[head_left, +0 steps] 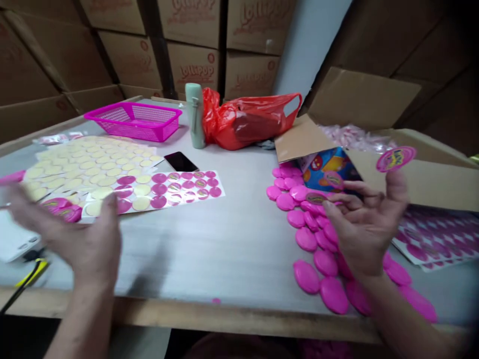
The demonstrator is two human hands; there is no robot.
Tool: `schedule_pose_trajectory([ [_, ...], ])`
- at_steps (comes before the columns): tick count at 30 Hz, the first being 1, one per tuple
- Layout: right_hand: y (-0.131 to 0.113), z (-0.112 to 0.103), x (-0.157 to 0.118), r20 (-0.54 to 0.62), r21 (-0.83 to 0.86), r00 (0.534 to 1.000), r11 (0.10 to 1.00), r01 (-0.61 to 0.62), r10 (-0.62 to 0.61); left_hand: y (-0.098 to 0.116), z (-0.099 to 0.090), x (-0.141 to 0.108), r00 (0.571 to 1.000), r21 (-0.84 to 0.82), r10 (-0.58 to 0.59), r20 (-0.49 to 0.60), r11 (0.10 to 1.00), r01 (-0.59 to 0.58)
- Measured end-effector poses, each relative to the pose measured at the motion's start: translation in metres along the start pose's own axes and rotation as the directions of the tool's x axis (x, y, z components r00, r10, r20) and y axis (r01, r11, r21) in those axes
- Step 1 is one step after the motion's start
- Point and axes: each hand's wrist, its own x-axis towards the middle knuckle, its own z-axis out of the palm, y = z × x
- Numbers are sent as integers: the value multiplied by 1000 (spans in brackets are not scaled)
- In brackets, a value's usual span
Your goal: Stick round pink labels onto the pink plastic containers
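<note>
My left hand (92,244), partly blurred, is held with thumb and fingers spread above the table's left side, and no object shows in its grip. Behind it lies a sheet of round pink stickers (187,184) with several spots peeled bare, and pink oval cases (67,209) with labels. A pink piece (13,177) appears by its fingertips; whether they touch is unclear. My right hand (368,224) is raised, fingers apart, over a heap of glossy pink cases (307,239). A round pink-and-yellow sticker (395,158) clings to one fingertip. More stickers (332,179) show by its other fingertips.
Peeled backing sheets (101,159), a phone (181,162), a pink basket (138,119), a green bottle (195,117) and a red plastic bag (254,119) occupy the back. An open carton (422,174) stands right, beside sticker sheets (437,239). Cartons are stacked behind.
</note>
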Motion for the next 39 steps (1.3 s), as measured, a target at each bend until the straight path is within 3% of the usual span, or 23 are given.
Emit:
schedule_pose_trajectory([
  [1,6,-4,2,5,-8,1000,1000,19,-19,14,14,-13,992,-92,79,100,993,-70],
  [2,11,-6,3,24,-15,999,999,43,-42,30,32,-30,919,-232,170,356,969,-89],
  [3,15,-7,2,45,-23,997,997,68,-67,47,55,-48,813,-294,244,529,951,-95],
  [4,18,-7,1,62,-30,993,995,99,-97,64,81,-66,723,-332,297,624,938,-99],
  [6,21,-8,-2,49,-41,990,990,132,-130,91,137,-96,577,-378,363,732,921,-99],
  [9,26,-12,-4,-14,-22,995,995,98,-99,114,209,-119,436,-398,398,807,913,-95],
  [11,27,-14,-2,-23,13,999,999,37,-37,120,237,-122,364,-396,403,840,913,-95],
  [13,26,-16,-1,-10,34,1000,999,3,-3,121,245,-121,312,-390,400,862,916,-98],
  [16,21,-16,0,2,75,999,996,-40,40,119,217,-118,300,-383,393,869,919,-92],
  [21,10,-6,-14,56,235,981,952,-196,188,113,100,-133,297,-402,380,876,916,13],
  [23,0,2,-26,106,279,975,936,-216,193,112,56,-145,311,-362,280,908,898,250],
  [25,-15,13,-39,193,310,965,922,-232,178,109,26,-155,321,-269,106,941,811,520],
  [27,-32,26,-50,296,339,941,903,-262,162,105,10,-160,294,-208,-30,955,641,739],
  [30,-52,50,-63,365,373,914,872,-316,174,104,-2,-162,199,-150,-101,975,366,918],
  [35,-47,87,-78,321,360,932,888,-285,169,109,-17,-170,17,-17,-88,996,-1,1000],
  [37,-38,93,-81,300,313,941,916,-252,157,106,-22,-174,-14,8,-59,998,-104,995],
  [39,-31,94,-80,283,268,943,929,-254,176,101,-25,-178,-19,13,-51,999,-114,993],
])
